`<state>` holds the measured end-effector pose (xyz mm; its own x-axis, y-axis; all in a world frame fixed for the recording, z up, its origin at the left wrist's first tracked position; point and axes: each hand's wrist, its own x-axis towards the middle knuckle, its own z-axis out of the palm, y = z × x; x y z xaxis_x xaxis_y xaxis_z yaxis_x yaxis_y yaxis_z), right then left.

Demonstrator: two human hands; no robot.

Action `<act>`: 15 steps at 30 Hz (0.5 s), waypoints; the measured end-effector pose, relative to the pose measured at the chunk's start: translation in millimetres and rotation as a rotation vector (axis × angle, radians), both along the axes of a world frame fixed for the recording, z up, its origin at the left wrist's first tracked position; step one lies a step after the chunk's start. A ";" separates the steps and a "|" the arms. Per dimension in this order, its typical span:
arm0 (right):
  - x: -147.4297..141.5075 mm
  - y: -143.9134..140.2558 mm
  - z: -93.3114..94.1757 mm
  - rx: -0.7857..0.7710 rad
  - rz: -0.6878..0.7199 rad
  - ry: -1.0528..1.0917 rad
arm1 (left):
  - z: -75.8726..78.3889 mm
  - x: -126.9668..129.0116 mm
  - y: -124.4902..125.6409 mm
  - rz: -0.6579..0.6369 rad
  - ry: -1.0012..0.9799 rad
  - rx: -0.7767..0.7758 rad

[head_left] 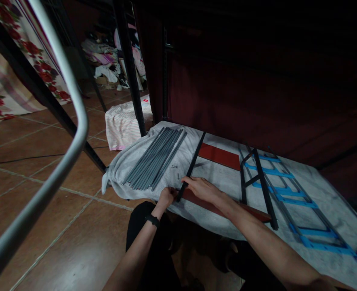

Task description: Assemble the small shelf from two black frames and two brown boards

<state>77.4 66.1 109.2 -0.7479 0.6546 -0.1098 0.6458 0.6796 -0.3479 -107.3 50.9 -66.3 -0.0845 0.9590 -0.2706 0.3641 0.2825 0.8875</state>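
Note:
My left hand (166,197) grips the near end of a thin black metal bar (193,161) that lies diagonally over a grey blanket (120,169). My right hand (201,188) rests flat on the same end, pressing on a reddish-brown panel (220,156) under the bar. A few small dark screws (175,167) lie on the blanket just beyond my fingers. To the left of the bar sits a bundle of several grey metal rods (156,159).
A black frame with blue taped rungs (272,182) lies on the blanket at the right. A grey tube (63,149) curves across the left foreground. Black bed posts (130,68), a folded striped cloth (124,123) and tiled floor (30,169) are at the left.

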 end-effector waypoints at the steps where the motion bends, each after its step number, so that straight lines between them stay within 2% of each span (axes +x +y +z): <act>1: 0.0 0.3 -0.6 0.000 0.001 0.005 | -0.6 0.6 0.4 0.002 -0.004 0.011; 15: 0.3 -0.1 -1.3 0.003 -0.008 0.013 | 4.2 1.1 0.9 -0.010 -0.038 0.094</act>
<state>77.7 66.0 107.9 -0.7440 0.6610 -0.0983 0.6469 0.6754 -0.3541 -106.2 51.7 -62.1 -0.0664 0.9809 -0.1826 0.3319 0.1943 0.9231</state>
